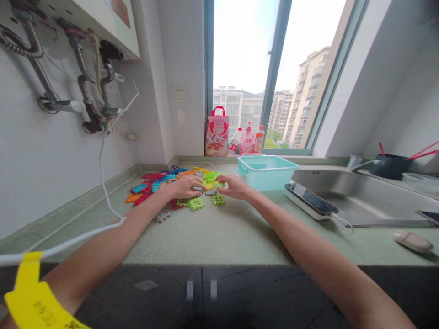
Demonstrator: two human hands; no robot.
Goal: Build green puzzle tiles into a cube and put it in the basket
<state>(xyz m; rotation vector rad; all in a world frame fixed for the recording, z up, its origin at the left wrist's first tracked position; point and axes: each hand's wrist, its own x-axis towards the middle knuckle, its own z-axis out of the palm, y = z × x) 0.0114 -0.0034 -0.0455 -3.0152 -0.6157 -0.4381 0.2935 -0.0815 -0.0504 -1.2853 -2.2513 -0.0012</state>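
A heap of flat plastic interlocking tiles (161,180) in red, blue, orange, green and yellow lies on the green countertop (212,237) near the wall. My left hand (185,187) rests on the heap's near edge, fingers curled over a grey piece. My right hand (233,186) touches yellow and green pieces (211,182) beside it. Loose green tiles (196,204) and a grey tile (163,214) lie just in front of the hands. Whether either hand really grips a piece is hard to see.
A turquoise plastic tub (265,171) stands right of the hands. A phone on a white slab (310,201) sits by the steel sink (363,196). A white cable (103,183) hangs along the left wall under pipes. A pink bag (217,132) and bottles stand at the window.
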